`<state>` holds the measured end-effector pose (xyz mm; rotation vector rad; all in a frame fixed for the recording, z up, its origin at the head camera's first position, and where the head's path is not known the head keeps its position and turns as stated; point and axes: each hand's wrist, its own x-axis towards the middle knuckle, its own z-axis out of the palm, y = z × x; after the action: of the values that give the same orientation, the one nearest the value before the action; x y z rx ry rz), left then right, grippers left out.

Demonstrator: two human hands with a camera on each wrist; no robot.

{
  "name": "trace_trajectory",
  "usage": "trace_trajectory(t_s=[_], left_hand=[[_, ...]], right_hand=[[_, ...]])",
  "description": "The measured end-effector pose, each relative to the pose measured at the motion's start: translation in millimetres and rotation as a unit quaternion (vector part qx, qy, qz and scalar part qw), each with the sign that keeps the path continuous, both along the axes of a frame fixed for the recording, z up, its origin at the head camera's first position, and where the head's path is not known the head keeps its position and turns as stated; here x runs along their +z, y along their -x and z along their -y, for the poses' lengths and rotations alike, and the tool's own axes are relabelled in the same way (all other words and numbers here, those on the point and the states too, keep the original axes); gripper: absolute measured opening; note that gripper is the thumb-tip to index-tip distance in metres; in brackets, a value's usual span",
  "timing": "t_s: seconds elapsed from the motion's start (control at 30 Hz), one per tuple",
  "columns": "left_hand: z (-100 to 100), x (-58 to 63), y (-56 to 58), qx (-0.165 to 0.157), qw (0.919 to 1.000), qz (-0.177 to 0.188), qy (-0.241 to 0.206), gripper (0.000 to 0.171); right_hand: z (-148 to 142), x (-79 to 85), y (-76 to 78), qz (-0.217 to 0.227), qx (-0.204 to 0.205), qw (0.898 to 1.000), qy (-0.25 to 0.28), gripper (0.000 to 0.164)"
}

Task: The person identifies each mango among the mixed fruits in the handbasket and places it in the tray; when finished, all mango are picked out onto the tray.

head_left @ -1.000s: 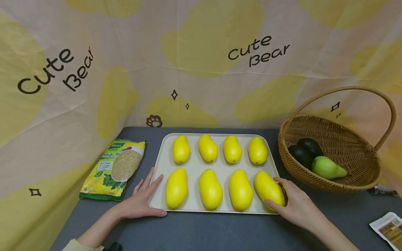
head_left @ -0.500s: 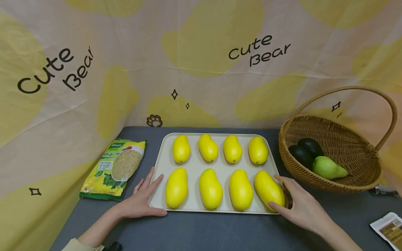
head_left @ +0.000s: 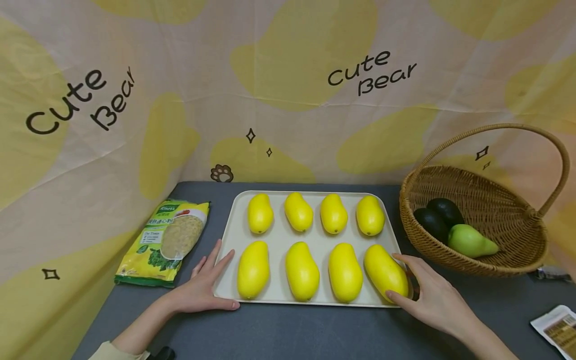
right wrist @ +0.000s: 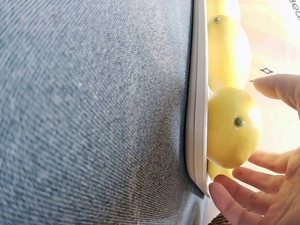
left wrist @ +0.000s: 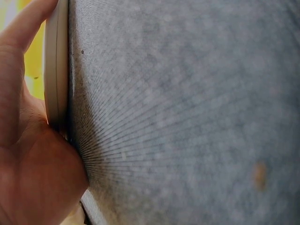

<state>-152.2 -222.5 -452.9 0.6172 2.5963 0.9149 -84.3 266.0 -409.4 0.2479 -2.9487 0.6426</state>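
Observation:
A cream tray [head_left: 279,250] bears several yellow mangoes in two rows. My left hand [head_left: 202,290] rests at its front left corner, fingers spread along the left side and thumb along the front edge. In the left wrist view, that hand [left wrist: 37,164] meets the tray's rim [left wrist: 56,70]. My right hand [head_left: 427,295] is around the front right mango [head_left: 385,272], which lies slanted on the tray. In the right wrist view, the right hand's thumb [right wrist: 276,88] stands apart from this mango [right wrist: 229,136]; its loosely bent fingers are close beside it, and contact is unclear.
A wicker basket [head_left: 513,215] at the right holds two dark avocados [head_left: 443,212] and a green pear [head_left: 470,241]. A yellow-green Knorr bag [head_left: 162,245] lies left of the tray. A white-and-brown packet [head_left: 558,327] is at the right edge. A patterned cloth [head_left: 288,100] hangs behind.
My right hand has shifted slightly to the right and its thumb has drawn back a little from the mango. The left hand, tray and mangoes look still.

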Motion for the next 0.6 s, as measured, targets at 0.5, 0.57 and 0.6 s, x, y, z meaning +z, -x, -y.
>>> trace_trajectory(t_s=[0.5,0.57,0.6], left_hand=[[11,38.9,0.2,-0.022,0.9981,0.034,0.047,0.101],[12,57.9,-0.6,-0.024,0.9977,0.006,0.063,0.086],[11,66.9,-1.0,-0.022,0.9970,-0.026,0.069,0.076]], right_hand=[[-5,5.5,-4.7,-0.167,0.004,0.985,-0.036,0.041],[-6,10.0,-3.6,-0.216,0.016,0.975,-0.045,0.028],[-6,13.2,-2.2,-0.238,0.022,0.970,-0.046,0.023]])
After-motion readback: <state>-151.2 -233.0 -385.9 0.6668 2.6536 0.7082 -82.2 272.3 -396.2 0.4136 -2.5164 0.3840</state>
